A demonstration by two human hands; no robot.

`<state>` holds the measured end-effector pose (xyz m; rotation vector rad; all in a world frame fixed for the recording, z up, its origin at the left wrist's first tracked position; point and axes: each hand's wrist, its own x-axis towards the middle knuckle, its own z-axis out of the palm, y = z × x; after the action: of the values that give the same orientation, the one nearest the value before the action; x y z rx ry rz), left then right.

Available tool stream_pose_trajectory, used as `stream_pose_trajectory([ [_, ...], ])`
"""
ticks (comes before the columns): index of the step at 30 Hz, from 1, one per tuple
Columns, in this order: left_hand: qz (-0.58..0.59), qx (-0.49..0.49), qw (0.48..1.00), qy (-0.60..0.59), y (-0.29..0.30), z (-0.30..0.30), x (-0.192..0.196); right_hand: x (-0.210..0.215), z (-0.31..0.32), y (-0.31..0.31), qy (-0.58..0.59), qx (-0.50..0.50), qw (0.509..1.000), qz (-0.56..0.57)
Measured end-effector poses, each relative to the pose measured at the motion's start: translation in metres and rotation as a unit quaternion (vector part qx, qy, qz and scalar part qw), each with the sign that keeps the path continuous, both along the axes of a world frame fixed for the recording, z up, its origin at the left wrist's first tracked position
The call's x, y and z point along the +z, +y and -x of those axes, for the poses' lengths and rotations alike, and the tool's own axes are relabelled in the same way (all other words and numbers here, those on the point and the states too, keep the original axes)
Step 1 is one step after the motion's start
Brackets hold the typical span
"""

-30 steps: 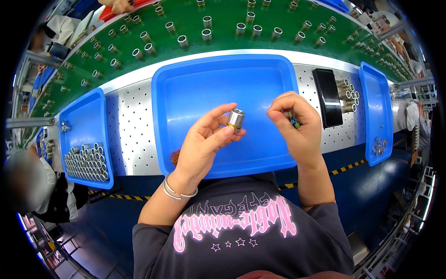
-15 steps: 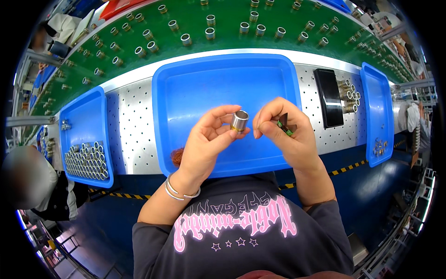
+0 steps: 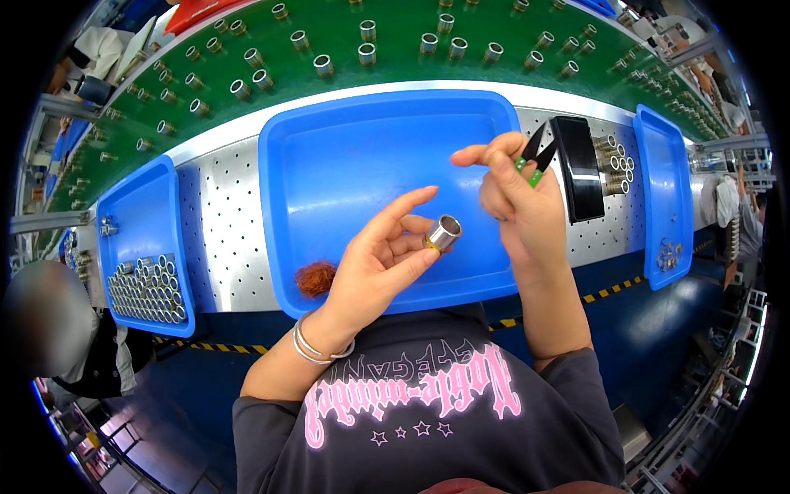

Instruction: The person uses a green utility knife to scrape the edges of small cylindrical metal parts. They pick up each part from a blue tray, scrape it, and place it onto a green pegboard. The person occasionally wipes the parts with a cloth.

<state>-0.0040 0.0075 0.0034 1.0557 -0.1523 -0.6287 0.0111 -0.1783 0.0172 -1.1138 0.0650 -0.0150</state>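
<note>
metal sleeve point(image 3: 443, 234) is being pinched by fingers of left hand point(image 3: 366, 263) above blue tray point(image 3: 362, 148), toward near-right corner, seemingly exposing its bore | snips point(image 3: 546, 156) are being held in right hand point(image 3: 525, 198), apparently freeing one finger

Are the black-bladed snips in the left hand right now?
No, the right hand holds the snips, while the left hand holds a short metal cylinder.
</note>
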Motion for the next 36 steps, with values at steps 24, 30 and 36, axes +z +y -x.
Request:
stream_pose_trajectory([
  [24, -0.021, 0.061, 0.998, 0.021, 0.014, -0.009, -0.014, 0.027, 0.006, 0.004, -0.155, 0.022, 0.984, 0.088],
  [30, 0.011, 0.106, 0.990, 0.087, 0.019, -0.012, -0.011, -0.006, 0.018, 0.014, -0.087, 0.075, 0.922, 0.370],
  [36, 0.011, 0.112, 0.990, 0.083, 0.019, -0.011, -0.009, -0.001, 0.018, 0.024, -0.138, 0.028, 0.880, 0.453],
])
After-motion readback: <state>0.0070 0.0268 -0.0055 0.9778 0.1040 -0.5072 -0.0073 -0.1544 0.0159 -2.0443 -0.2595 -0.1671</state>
